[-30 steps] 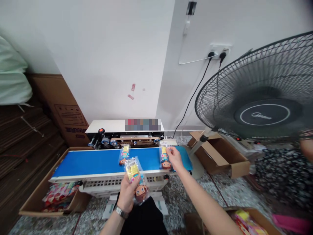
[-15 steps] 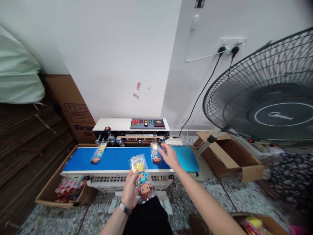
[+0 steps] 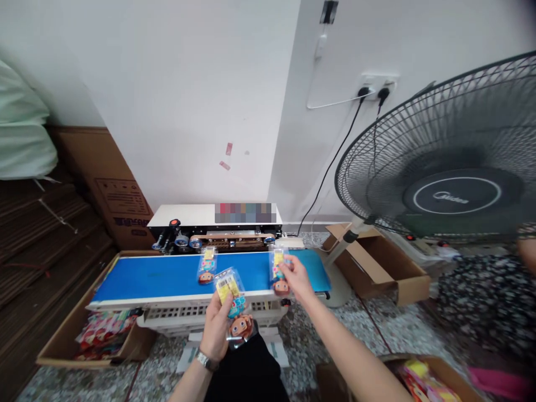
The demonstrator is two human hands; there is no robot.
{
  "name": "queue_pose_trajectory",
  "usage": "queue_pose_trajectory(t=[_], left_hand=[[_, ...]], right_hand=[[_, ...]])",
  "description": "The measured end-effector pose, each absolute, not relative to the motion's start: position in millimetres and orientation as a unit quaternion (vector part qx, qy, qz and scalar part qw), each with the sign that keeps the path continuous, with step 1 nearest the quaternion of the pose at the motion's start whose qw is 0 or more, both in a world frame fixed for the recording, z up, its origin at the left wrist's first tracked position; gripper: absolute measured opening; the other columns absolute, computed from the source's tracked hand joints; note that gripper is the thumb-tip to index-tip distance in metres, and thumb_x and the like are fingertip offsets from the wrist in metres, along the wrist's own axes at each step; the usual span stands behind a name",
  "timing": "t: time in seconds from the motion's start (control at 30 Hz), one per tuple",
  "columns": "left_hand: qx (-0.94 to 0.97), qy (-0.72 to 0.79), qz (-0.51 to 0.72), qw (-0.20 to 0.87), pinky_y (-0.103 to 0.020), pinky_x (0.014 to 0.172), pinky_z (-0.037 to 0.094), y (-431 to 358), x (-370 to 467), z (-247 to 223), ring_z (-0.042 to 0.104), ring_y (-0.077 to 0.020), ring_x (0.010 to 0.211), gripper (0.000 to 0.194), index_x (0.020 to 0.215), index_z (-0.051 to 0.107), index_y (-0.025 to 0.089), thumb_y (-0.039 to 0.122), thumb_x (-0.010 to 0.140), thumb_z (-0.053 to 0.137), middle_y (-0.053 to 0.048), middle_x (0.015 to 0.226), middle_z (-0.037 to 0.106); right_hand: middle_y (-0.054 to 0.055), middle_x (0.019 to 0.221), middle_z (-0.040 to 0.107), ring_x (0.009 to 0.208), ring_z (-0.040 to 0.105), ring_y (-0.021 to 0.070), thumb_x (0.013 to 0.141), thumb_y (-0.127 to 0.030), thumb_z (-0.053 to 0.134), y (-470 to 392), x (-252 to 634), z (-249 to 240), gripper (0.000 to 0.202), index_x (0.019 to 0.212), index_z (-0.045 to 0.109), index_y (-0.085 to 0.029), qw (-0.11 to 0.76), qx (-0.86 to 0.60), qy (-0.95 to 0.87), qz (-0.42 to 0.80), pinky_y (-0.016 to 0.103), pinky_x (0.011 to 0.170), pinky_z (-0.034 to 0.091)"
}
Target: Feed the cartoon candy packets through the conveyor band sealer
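Observation:
My left hand is closed on a clear plastic packet with a yellow label and a brown cartoon face, tilted in front of the belt; whether more packets lie beneath it I cannot tell. In my right hand another such packet is pinched by its right edge, over the right part of the blue conveyor belt. A third packet lies mid-belt, its upper end at the rollers of the band sealing machine.
An open carton of packed packets stands below the belt's left end. At right are a large fan and an open cardboard box. Another carton with packets is at lower right. A person's patterned clothing shows at far right.
The packet that was by my right hand has travelled left along the belt. The one at the belt's left end is gone from view. My right hand now grips another packet.

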State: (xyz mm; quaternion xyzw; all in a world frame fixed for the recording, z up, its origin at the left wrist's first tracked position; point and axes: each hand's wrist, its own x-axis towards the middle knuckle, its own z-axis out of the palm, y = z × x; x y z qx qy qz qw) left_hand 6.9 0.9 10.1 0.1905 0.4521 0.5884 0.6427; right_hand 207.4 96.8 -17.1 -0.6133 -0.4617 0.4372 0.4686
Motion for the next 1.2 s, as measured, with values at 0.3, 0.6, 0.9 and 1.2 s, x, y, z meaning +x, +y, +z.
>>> queue_pose_trajectory(t=[0.3,0.6,0.9,1.2], left_hand=[[0.191,0.452,0.589,0.642,-0.029,0.066,0.050,0.9,2.7,9.7,0.064,-0.0153,0.069,0.034,0.099,0.056,0.017,0.030,0.070,0.066,-0.005,0.087,0.068],[0.196,0.472,0.608,0.608,-0.027,0.065,0.048,9.1,5.4,8.5,0.064,-0.0159,0.067,0.042,0.093,0.055,0.017,0.025,0.057,0.076,-0.005,0.082,0.070],[0.165,0.449,0.630,0.612,-0.027,0.066,0.049,9.2,14.3,10.8,0.064,-0.0161,0.073,0.033,0.092,0.058,0.017,0.038,0.067,0.066,-0.004,0.084,0.068],[0.182,0.470,0.597,0.624,-0.028,0.061,0.049,5.5,8.5,5.5,0.064,-0.0161,0.068,0.039,0.095,0.057,0.019,0.037,0.062,0.071,-0.004,0.083,0.068]], right_hand=[[0.000,0.059,0.060,0.057,0.058,0.0167,0.067,-0.024,0.058,156.7,222.7,-33.6,0.022,0.087,0.062,-0.018,0.372,-0.704,-0.528,0.294,0.026,0.056,0.043],[0.005,0.100,0.061,0.079,0.059,0.0157,0.076,-0.038,0.057,80.1,154.1,3.7,0.039,0.112,0.054,-0.023,0.331,-0.476,-0.708,0.403,0.028,0.070,0.047],[0.001,0.074,0.061,0.067,0.057,0.0142,0.079,-0.041,0.052,58.2,154.3,-3.7,0.023,0.083,0.057,-0.019,0.416,-0.489,-0.605,0.472,0.025,0.060,0.047],[0.000,0.065,0.057,0.057,0.054,0.0157,0.071,-0.053,0.055,102.4,215.9,-15.3,0.036,0.083,0.051,-0.019,0.539,-0.576,-0.459,0.408,0.027,0.052,0.046]])
